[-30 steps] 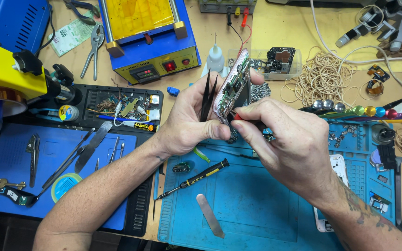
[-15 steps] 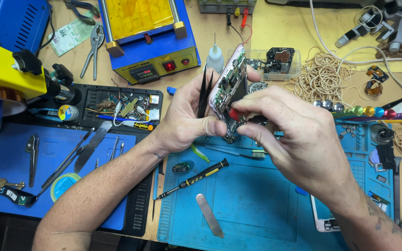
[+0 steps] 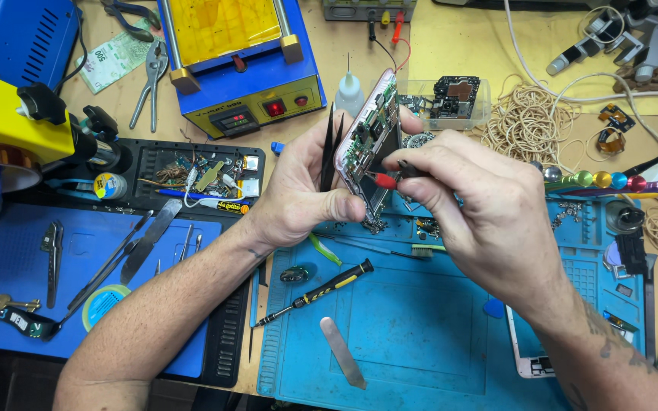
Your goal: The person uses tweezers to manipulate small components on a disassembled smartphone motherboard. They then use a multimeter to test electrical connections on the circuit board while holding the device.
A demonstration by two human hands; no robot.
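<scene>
The left hand [image 3: 298, 194] holds an opened phone [image 3: 367, 144] tilted upright above the blue mat [image 3: 420, 335], with black tweezers [image 3: 331, 148] tucked against its palm. The right hand [image 3: 481, 213] pinches a red-tipped tool [image 3: 384, 180] against the phone's circuit board. A black-and-yellow screwdriver [image 3: 317, 291] lies on the mat near the bench's front edge.

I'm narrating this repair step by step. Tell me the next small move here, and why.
Probably a slight turn of the small red-tipped screwdriver, with the opened pink phone with its bare circuit board kept steady. The right hand pinches the driver with its tip on the board, while the left hand holds the phone tilted up alongside black tweezers.
</scene>
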